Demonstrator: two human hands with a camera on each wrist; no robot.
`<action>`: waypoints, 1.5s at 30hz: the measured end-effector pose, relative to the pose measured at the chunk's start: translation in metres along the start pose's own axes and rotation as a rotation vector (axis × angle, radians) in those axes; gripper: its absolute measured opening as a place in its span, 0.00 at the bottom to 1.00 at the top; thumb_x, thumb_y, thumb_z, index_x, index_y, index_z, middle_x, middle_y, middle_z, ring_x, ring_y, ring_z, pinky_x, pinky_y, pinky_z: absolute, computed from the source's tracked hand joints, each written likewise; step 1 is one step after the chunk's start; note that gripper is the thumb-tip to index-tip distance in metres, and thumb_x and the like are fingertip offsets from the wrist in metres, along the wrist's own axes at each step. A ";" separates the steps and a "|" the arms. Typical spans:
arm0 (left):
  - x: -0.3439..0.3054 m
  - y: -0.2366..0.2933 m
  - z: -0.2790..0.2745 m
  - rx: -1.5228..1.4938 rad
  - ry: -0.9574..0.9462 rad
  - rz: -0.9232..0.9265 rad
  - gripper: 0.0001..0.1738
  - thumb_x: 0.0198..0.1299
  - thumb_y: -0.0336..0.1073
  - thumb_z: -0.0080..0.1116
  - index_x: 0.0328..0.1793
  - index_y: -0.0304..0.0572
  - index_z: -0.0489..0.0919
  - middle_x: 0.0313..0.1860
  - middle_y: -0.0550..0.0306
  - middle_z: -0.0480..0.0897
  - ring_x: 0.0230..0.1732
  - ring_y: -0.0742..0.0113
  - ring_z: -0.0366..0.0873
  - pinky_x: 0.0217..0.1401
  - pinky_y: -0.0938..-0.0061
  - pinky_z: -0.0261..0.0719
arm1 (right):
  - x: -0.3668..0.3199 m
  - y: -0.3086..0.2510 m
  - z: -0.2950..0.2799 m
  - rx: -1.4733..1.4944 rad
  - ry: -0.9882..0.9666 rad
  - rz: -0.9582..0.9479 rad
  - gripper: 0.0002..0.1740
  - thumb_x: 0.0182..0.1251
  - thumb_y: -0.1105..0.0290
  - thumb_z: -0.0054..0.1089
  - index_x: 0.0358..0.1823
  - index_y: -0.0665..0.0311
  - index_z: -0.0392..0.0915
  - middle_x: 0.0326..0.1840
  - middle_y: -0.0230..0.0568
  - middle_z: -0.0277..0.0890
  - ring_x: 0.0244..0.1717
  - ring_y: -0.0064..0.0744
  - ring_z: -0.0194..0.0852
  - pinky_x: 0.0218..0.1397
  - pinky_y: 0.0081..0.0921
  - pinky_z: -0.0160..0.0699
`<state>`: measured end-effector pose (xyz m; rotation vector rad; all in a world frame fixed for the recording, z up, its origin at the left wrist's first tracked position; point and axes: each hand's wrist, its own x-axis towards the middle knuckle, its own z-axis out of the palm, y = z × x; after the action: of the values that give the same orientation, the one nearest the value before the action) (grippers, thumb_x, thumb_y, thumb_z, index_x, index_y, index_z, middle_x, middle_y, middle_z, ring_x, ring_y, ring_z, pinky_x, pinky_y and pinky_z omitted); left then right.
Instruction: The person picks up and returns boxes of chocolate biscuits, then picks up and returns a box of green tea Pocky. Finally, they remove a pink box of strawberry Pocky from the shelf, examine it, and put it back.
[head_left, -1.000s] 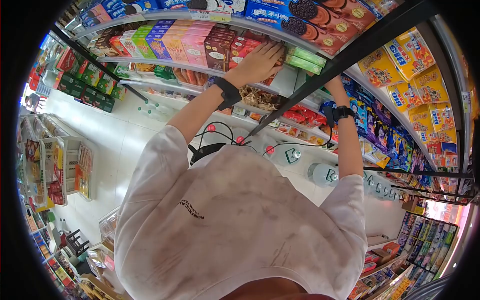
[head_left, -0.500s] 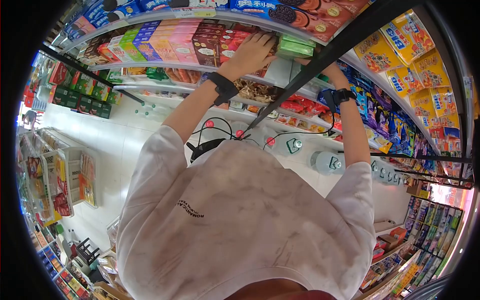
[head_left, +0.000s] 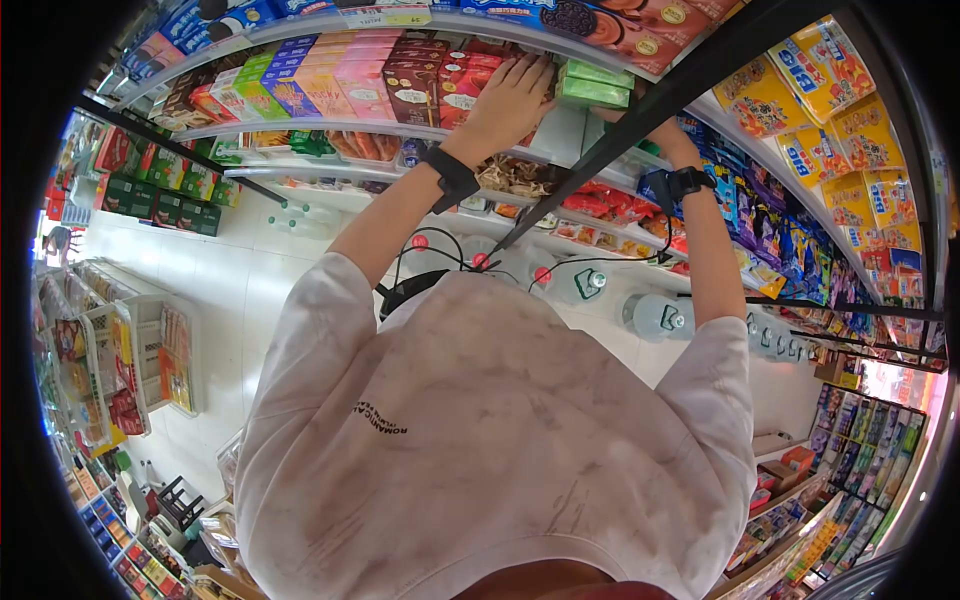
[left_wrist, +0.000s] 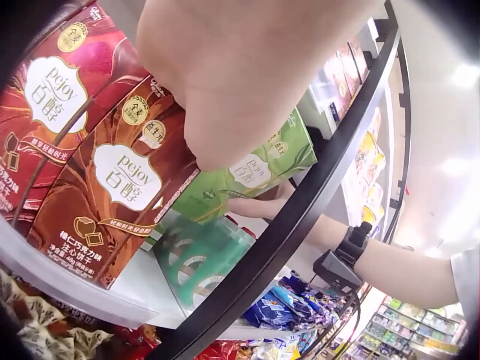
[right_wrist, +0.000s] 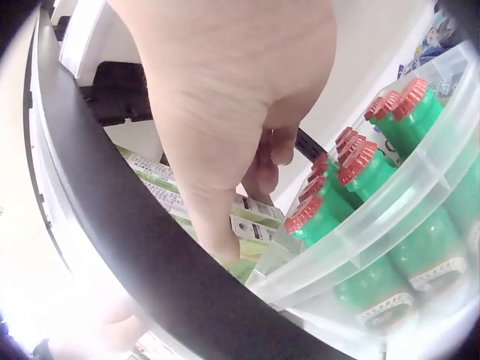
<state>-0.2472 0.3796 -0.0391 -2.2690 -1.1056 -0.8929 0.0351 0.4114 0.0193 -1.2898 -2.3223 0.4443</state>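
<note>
My left hand (head_left: 510, 105) lies over the red and brown Pejoy biscuit boxes (head_left: 466, 85), its fingers stretched toward the back of the shelf. Seen from the left wrist, its thumb side hangs between a brown box (left_wrist: 120, 169) and the green biscuit boxes (left_wrist: 225, 187). Partly hidden by a black post, my right hand (head_left: 655, 130) reaches round to those green boxes. In the right wrist view, the thumb (right_wrist: 217, 232) presses on one side of the green boxes (right_wrist: 180, 202), and bent fingers show on the other.
The slanting black post (head_left: 620, 130) stands between my arms. A clear tub (right_wrist: 360, 251) of green bottles with red caps is beside my right hand. Oreo packs (head_left: 550, 15) fill the shelf above; yellow packets (head_left: 840, 150) hang at right. Water bottles (head_left: 660, 317) stand on the floor.
The green boxes have gone slightly deeper into the shelf, and more of their front shows. My right hand has come further round beside them. The left hand has stayed on the boxes.
</note>
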 end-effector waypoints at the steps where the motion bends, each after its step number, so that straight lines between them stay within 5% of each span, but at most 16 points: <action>1: 0.000 0.000 -0.001 0.003 0.000 0.002 0.33 0.72 0.50 0.61 0.74 0.33 0.75 0.73 0.46 0.77 0.77 0.50 0.70 0.83 0.53 0.62 | 0.001 -0.003 -0.001 -0.004 -0.016 0.017 0.45 0.58 0.42 0.80 0.71 0.60 0.78 0.64 0.47 0.85 0.62 0.44 0.85 0.69 0.39 0.80; 9: -0.002 0.001 -0.002 -0.068 0.003 -0.013 0.36 0.70 0.53 0.63 0.73 0.32 0.74 0.73 0.42 0.76 0.77 0.46 0.69 0.82 0.52 0.63 | 0.002 -0.033 -0.022 -0.048 -0.186 0.201 0.51 0.58 0.39 0.80 0.74 0.67 0.73 0.66 0.47 0.82 0.64 0.40 0.79 0.70 0.36 0.75; 13: 0.000 0.002 -0.004 -0.097 -0.005 -0.027 0.37 0.70 0.54 0.62 0.74 0.32 0.73 0.73 0.41 0.75 0.77 0.45 0.68 0.82 0.51 0.62 | 0.003 -0.029 -0.021 -0.073 -0.175 0.189 0.62 0.54 0.32 0.76 0.75 0.77 0.67 0.67 0.61 0.78 0.69 0.47 0.79 0.72 0.40 0.77; 18: -0.001 0.004 -0.007 -0.078 -0.074 -0.048 0.35 0.77 0.52 0.55 0.78 0.31 0.70 0.77 0.40 0.73 0.80 0.45 0.67 0.84 0.51 0.61 | 0.002 -0.018 -0.013 -0.094 -0.139 0.107 0.59 0.56 0.34 0.77 0.74 0.77 0.69 0.68 0.63 0.78 0.68 0.47 0.79 0.70 0.40 0.78; 22: -0.001 0.006 -0.007 -0.048 -0.089 -0.064 0.35 0.77 0.51 0.55 0.79 0.32 0.69 0.78 0.40 0.72 0.80 0.46 0.66 0.84 0.51 0.60 | 0.007 -0.011 -0.012 -0.061 -0.218 0.217 0.55 0.57 0.34 0.77 0.75 0.67 0.73 0.70 0.56 0.79 0.69 0.46 0.78 0.74 0.40 0.73; 31: 0.000 0.007 -0.005 -0.020 -0.061 -0.064 0.35 0.74 0.51 0.59 0.78 0.35 0.71 0.77 0.45 0.74 0.79 0.49 0.67 0.84 0.52 0.60 | 0.001 -0.010 -0.010 -0.052 -0.136 0.077 0.54 0.57 0.36 0.78 0.72 0.71 0.74 0.68 0.62 0.79 0.67 0.49 0.79 0.72 0.40 0.76; 34: -0.001 0.006 -0.003 -0.007 -0.048 -0.051 0.35 0.72 0.51 0.61 0.77 0.35 0.72 0.77 0.46 0.74 0.79 0.50 0.68 0.84 0.52 0.60 | 0.001 -0.003 -0.010 0.007 -0.190 0.085 0.52 0.58 0.36 0.78 0.72 0.70 0.75 0.67 0.63 0.80 0.66 0.50 0.80 0.71 0.40 0.77; 37: 0.001 0.006 -0.004 -0.006 -0.059 -0.046 0.35 0.72 0.51 0.61 0.77 0.35 0.72 0.77 0.46 0.74 0.79 0.50 0.67 0.84 0.51 0.59 | -0.002 -0.011 -0.016 -0.140 -0.172 0.090 0.42 0.55 0.44 0.84 0.59 0.71 0.81 0.42 0.45 0.88 0.40 0.34 0.86 0.48 0.35 0.87; 45: 0.001 0.005 -0.009 -0.121 -0.126 -0.075 0.39 0.74 0.52 0.59 0.82 0.35 0.67 0.80 0.43 0.71 0.82 0.47 0.64 0.87 0.50 0.56 | -0.002 0.020 0.011 -0.074 0.021 -0.042 0.40 0.55 0.45 0.85 0.56 0.72 0.82 0.39 0.41 0.87 0.38 0.33 0.83 0.46 0.34 0.86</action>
<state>-0.2462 0.3716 -0.0328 -2.4257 -1.2285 -0.8782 0.0449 0.4191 -0.0001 -1.2708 -2.3642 0.3328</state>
